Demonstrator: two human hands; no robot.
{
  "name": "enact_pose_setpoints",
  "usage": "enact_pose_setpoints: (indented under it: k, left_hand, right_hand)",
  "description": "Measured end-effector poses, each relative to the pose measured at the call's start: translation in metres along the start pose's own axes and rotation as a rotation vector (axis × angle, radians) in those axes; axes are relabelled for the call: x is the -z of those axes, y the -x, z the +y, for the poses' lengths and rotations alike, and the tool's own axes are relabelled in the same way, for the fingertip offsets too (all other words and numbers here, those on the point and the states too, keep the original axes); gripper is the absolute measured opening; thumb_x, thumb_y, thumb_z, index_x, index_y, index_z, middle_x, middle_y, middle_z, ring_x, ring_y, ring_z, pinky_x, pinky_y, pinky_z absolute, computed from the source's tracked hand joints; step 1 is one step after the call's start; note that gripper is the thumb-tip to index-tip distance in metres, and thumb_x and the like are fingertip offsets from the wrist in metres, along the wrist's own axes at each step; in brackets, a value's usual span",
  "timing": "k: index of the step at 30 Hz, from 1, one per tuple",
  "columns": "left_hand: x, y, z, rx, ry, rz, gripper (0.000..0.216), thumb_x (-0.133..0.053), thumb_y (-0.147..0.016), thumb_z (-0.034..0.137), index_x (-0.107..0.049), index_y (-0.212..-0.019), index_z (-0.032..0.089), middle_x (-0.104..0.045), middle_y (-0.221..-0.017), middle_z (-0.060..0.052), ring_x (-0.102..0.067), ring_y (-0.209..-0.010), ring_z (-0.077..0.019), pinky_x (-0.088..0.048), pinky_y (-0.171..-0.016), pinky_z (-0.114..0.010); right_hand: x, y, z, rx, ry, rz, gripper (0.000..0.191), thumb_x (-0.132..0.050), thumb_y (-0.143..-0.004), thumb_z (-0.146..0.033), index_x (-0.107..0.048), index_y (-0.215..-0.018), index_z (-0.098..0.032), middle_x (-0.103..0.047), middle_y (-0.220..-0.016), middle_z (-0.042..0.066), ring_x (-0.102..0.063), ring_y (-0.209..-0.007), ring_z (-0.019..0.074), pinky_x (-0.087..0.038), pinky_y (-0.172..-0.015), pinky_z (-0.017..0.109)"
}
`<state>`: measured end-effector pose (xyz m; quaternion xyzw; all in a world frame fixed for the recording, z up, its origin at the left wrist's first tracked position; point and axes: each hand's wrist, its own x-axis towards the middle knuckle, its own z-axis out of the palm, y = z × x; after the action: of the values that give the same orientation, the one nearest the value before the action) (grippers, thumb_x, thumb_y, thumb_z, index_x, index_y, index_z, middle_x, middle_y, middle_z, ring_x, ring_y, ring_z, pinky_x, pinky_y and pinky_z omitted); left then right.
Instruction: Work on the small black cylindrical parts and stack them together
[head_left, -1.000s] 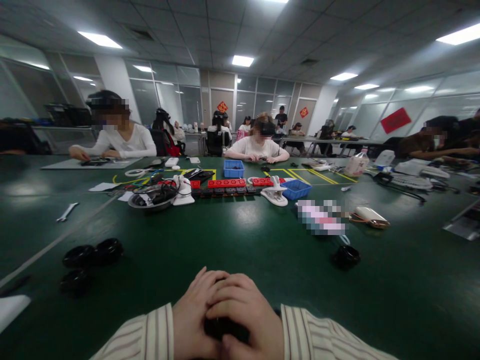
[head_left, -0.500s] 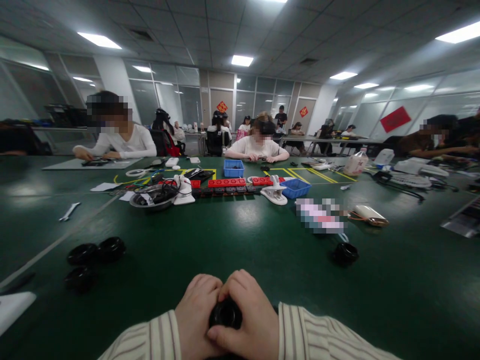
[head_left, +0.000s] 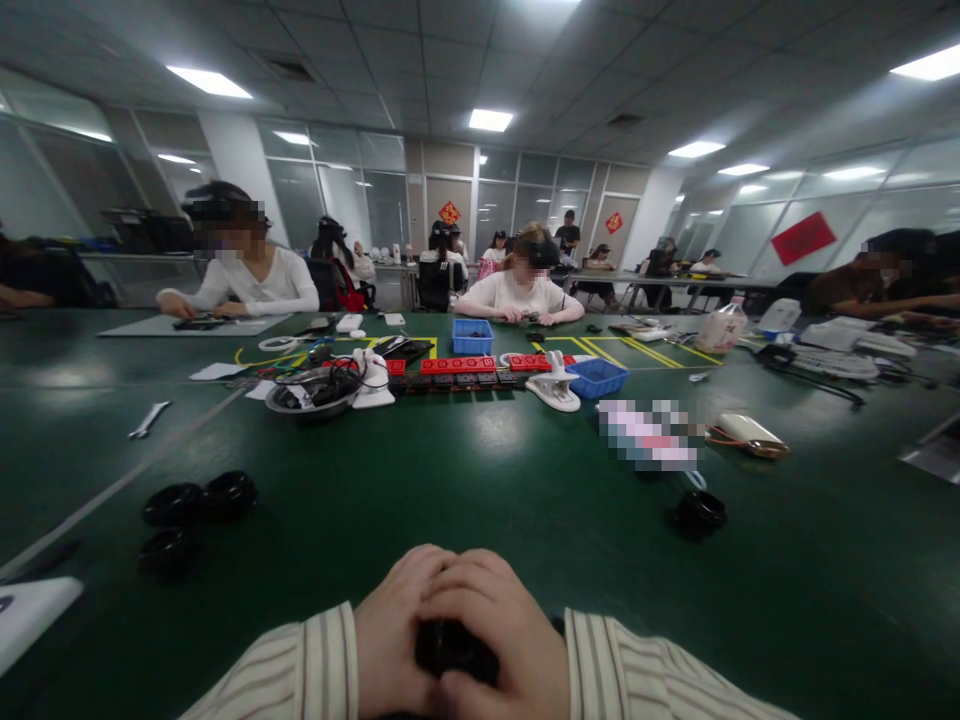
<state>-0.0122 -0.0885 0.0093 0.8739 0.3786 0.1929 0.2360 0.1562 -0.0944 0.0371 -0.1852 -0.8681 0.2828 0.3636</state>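
My left hand (head_left: pixel 390 635) and my right hand (head_left: pixel 499 635) are clasped together at the near edge of the green table (head_left: pixel 480 480). Both wrap round a small black round part (head_left: pixel 450 648), of which only a dark patch shows between the fingers. The right fingers lie over the left ones. Striped sleeves cover both wrists. Three more black round parts (head_left: pixel 196 505) lie to the left, and another black part (head_left: pixel 697 512) sits to the right, all beyond arm's reach of the clasped hands.
A wrench (head_left: pixel 148 420) lies far left, a white sheet (head_left: pixel 30 615) at the near left edge. Mid-table stand a bowl of cables (head_left: pixel 313 392), red blocks (head_left: pixel 457 366), blue bins (head_left: pixel 596 378), a white clamp (head_left: pixel 555 390). Several people sit working across the table.
Half a second ago my fingers were parted and the black part showed plainly; now both hands have closed over it again. The view has shifted slightly.
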Motion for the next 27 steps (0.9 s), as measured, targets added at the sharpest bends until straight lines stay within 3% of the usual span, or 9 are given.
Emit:
enact_pose_setpoints:
  k: [3,7,12,15,20,25,27]
  left_hand:
    - [-0.002,0.002,-0.002,0.032,-0.021,0.042,0.071,-0.07,-0.049,0.051,-0.049,-0.108,0.018,-0.051,-0.104,-0.008,-0.049,-0.096,-0.0277,-0.036,-0.092,-0.05]
    - [-0.008,0.007,-0.003,0.057,-0.118,0.132,0.069,-0.066,-0.05,0.059,-0.048,-0.101,0.017,-0.053,-0.101,-0.009,-0.051,-0.095,-0.0285,-0.021,-0.1,-0.06]
    - [-0.014,0.009,0.003,0.109,-0.229,0.224,0.079,-0.069,-0.032,0.067,-0.054,-0.092,0.019,-0.054,-0.092,-0.006,-0.051,-0.091,-0.0296,-0.016,-0.101,-0.061]
    - [-0.013,0.007,0.007,0.139,-0.23,0.202,0.059,-0.072,-0.038,0.055,-0.054,-0.082,0.019,-0.053,-0.085,-0.003,-0.052,-0.084,-0.0253,-0.018,-0.1,-0.059]
    - [-0.007,0.002,0.009,0.124,-0.172,0.135,0.034,-0.064,-0.047,0.026,-0.055,-0.079,0.019,-0.052,-0.084,-0.002,-0.052,-0.083,-0.0217,-0.018,-0.101,-0.055]
    - [-0.001,-0.001,0.003,0.048,-0.025,0.03,0.034,-0.064,-0.049,0.023,-0.059,-0.082,0.02,-0.05,-0.093,-0.003,-0.047,-0.091,-0.0233,-0.039,-0.09,-0.04]
    - [-0.001,-0.002,0.0,0.032,-0.014,0.015,0.035,-0.067,-0.05,0.025,-0.06,-0.084,0.021,-0.049,-0.096,-0.003,-0.047,-0.093,-0.0239,-0.039,-0.091,-0.04]
  right_hand:
    - [-0.002,0.003,0.001,-0.152,0.023,0.131,0.038,-0.049,-0.075,-0.046,-0.053,-0.098,-0.016,-0.056,-0.094,0.008,-0.05,-0.088,0.0208,-0.039,-0.08,0.036]
    - [-0.007,0.007,0.005,-0.287,0.056,0.189,0.042,-0.055,-0.07,-0.054,-0.051,-0.088,-0.016,-0.052,-0.085,0.006,-0.047,-0.078,0.0196,-0.039,-0.072,0.034]
    - [-0.014,0.007,0.008,-0.373,0.108,0.165,0.041,-0.07,-0.06,-0.044,-0.05,-0.083,-0.017,-0.051,-0.084,0.003,-0.046,-0.078,0.0185,-0.037,-0.07,0.031]
    - [-0.014,0.006,0.008,-0.391,0.167,0.097,0.036,-0.072,-0.058,-0.041,-0.05,-0.075,-0.017,-0.051,-0.079,0.002,-0.046,-0.075,0.0177,-0.037,-0.069,0.031]
    - [-0.01,0.006,0.007,-0.278,0.118,0.097,0.017,-0.06,-0.064,-0.025,-0.054,-0.079,-0.019,-0.057,-0.08,0.003,-0.05,-0.079,0.0181,-0.038,-0.073,0.032]
    - [-0.011,0.005,0.007,-0.012,0.018,0.025,0.02,-0.04,-0.059,-0.017,-0.054,-0.073,-0.021,-0.062,-0.076,0.002,-0.055,-0.081,0.0167,-0.04,-0.079,0.032]
    - [-0.011,0.004,0.006,0.026,0.007,-0.019,0.018,-0.039,-0.063,-0.019,-0.055,-0.072,-0.022,-0.064,-0.076,0.002,-0.056,-0.082,0.0159,-0.04,-0.081,0.032]
